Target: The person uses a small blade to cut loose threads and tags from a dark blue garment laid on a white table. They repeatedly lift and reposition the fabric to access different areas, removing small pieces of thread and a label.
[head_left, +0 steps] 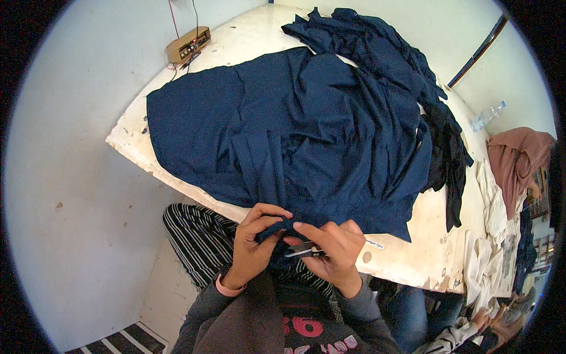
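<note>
A dark navy garment (224, 112) lies spread over the table, its near edge drawn over the table's front toward me. My left hand (254, 241) pinches a folded bit of this cloth between thumb and fingers. Close beside it, my right hand (333, 251) holds small thread snippers (303, 250) in the palm, the metal blades pointing left. The right thumb and index finger also press on the same cloth edge. What lies between the fingertips is too small to make out.
The worn white table (413, 259) carries more navy clothing (377, 44) at the back, a black cloth (451, 159), white fabric (486, 259) and a clear plastic bottle (488, 116) at right. A brown box-shaped device with wires (190, 46) sits back left. Other people (516, 162) are at the right.
</note>
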The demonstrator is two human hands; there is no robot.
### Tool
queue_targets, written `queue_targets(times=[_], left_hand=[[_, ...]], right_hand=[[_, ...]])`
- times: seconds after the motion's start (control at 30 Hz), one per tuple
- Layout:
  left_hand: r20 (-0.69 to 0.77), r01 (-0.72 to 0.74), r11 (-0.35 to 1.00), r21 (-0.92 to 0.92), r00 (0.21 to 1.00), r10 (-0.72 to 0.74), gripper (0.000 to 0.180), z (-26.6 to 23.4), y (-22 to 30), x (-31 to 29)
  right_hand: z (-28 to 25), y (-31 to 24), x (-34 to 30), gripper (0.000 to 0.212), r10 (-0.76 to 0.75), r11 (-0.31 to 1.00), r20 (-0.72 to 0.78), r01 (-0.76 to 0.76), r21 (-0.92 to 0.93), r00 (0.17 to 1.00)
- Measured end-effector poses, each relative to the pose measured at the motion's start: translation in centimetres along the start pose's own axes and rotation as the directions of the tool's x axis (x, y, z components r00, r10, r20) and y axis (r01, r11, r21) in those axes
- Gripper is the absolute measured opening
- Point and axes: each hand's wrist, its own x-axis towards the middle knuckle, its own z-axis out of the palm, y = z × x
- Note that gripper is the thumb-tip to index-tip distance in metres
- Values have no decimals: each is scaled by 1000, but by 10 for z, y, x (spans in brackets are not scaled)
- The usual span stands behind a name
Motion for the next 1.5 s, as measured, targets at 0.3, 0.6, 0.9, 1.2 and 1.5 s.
queue_targets(times=[0.3,0.6,0.9,1.2,1.5], left_hand=[[38,-13,980,197,999,6,36,-4,7,-3],[-13,183,983,24,983,-183,22,-7,5,1],[-10,282,958,-60,959,-283,16,-7,17,7],[-110,21,985,174,994,-2,18,-8,4,2],[-124,-16,994,105,992,29,21,-2,-1,0]], right_hand=[[5,-7,-4,27,-43,973,2,42,-228,999],[-8,-10,-7,40,80,988,69,-88,130,994],[4,5,2,45,-6,968,-96,-18,-251,995],[4,-3,5,31,206,977,40,-208,55,978],[6,-10,7,24,202,978,21,-203,46,979]])
